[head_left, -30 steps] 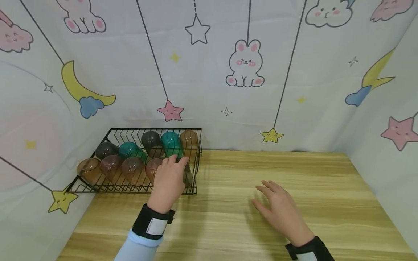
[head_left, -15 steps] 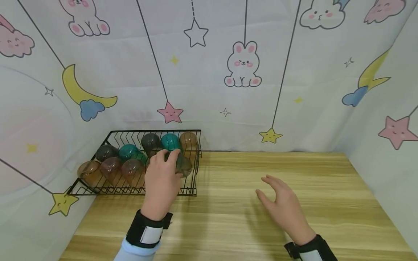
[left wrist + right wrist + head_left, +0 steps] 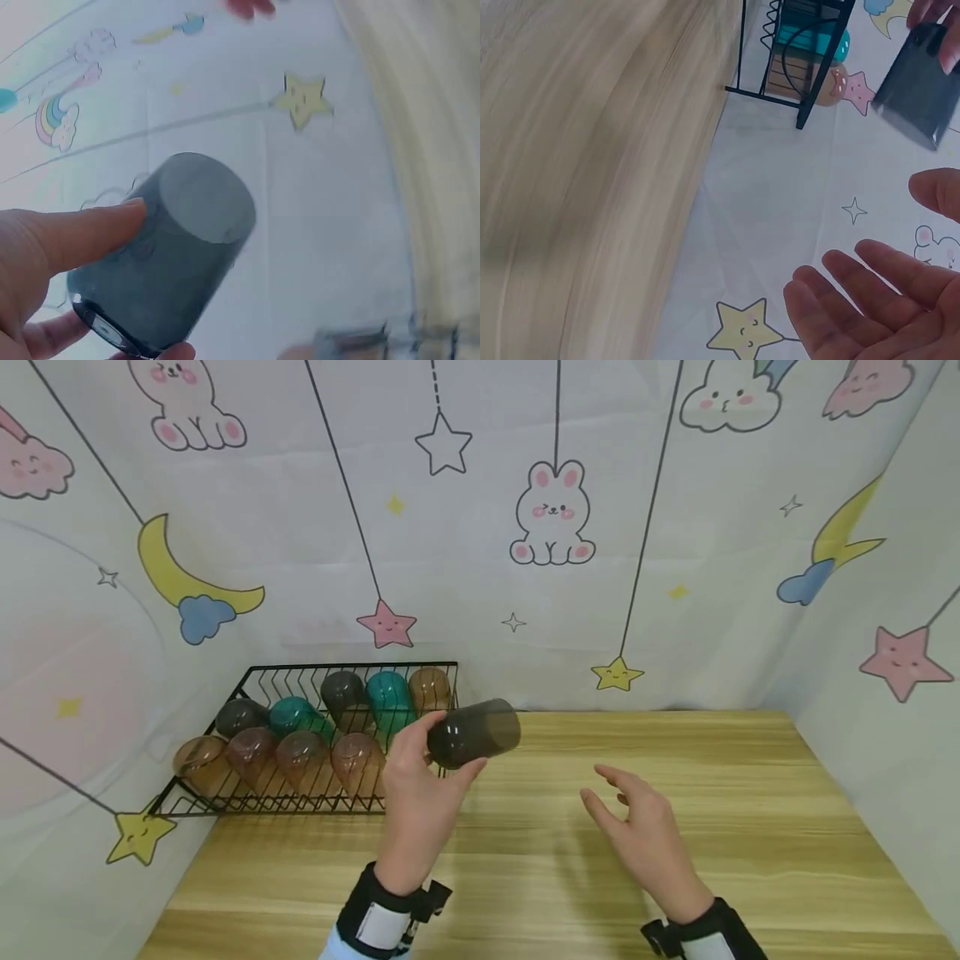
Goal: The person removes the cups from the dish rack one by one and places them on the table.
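My left hand point(image 3: 423, 802) grips a dark grey see-through glass point(image 3: 476, 732) near its base, in front of the rack's right end. The glass lies almost sideways, its mouth facing right. In the left wrist view the thumb presses along the side of the glass point(image 3: 165, 255) and fingertips show beneath it. My right hand point(image 3: 648, 835) is held over the table to the right, apart from the glass and holding nothing. Its fingers are relaxed with the thumb spread away, as the right wrist view shows of the right hand point(image 3: 885, 300).
A black wire rack point(image 3: 352, 665) stands at the back left with several tinted glasses upside down, among them a teal glass point(image 3: 390, 700) and an amber glass point(image 3: 202, 760). The wooden table point(image 3: 525, 877) meets a white printed cloth point(image 3: 465, 552) at the back and sides.
My left hand has lifted the grey glass out of the rack's front right corner, carried it right and turned its mouth rightward. The right hand has barely moved.
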`<action>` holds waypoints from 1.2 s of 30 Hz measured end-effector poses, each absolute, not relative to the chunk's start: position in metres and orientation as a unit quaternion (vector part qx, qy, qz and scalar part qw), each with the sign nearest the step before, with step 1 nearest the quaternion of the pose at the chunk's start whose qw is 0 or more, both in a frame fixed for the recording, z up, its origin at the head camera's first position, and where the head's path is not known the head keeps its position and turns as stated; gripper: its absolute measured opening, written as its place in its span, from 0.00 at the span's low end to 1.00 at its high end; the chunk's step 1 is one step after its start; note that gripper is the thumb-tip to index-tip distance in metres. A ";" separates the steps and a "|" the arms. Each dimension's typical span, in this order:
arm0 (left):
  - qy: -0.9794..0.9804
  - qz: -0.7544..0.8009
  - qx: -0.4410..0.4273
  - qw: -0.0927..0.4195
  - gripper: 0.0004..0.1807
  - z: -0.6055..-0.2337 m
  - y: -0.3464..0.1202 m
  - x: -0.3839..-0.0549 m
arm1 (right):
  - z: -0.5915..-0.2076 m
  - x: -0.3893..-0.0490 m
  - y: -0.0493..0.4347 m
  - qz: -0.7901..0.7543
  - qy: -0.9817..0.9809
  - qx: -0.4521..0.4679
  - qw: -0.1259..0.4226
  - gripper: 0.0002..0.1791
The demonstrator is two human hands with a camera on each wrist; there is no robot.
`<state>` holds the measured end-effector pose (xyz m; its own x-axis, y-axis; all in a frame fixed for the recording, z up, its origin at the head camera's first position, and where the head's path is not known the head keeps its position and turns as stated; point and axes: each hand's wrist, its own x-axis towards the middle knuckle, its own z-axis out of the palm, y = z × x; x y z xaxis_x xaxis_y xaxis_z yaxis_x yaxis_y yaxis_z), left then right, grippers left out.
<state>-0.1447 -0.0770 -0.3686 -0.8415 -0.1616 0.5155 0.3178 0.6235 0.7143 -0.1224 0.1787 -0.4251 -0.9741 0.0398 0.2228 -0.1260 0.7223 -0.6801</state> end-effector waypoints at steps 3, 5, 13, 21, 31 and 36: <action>-0.833 -0.504 -0.035 0.226 0.38 -0.377 -0.060 -0.142 | -0.425 -0.123 0.176 0.398 -0.912 0.021 0.094 0.31; -0.814 -0.548 -0.032 0.191 0.38 -0.383 -0.050 -0.142 | -0.425 -0.123 0.174 0.414 -0.906 0.022 0.087 0.31; -0.776 -0.620 -0.019 0.117 0.37 -0.399 -0.025 -0.141 | -0.425 -0.124 0.168 0.459 -0.886 0.025 0.067 0.30; -0.769 -0.633 -0.024 0.083 0.36 -0.407 -0.016 -0.140 | -0.426 -0.128 0.169 0.468 -0.883 0.007 0.048 0.35; -0.789 -0.611 -0.036 0.057 0.44 -0.411 -0.014 -0.138 | -0.422 -0.129 0.165 0.513 -0.856 0.018 0.055 0.25; -0.796 -0.601 -0.040 0.057 0.43 -0.414 -0.014 -0.138 | -0.418 -0.129 0.161 0.548 -0.834 0.016 0.056 0.25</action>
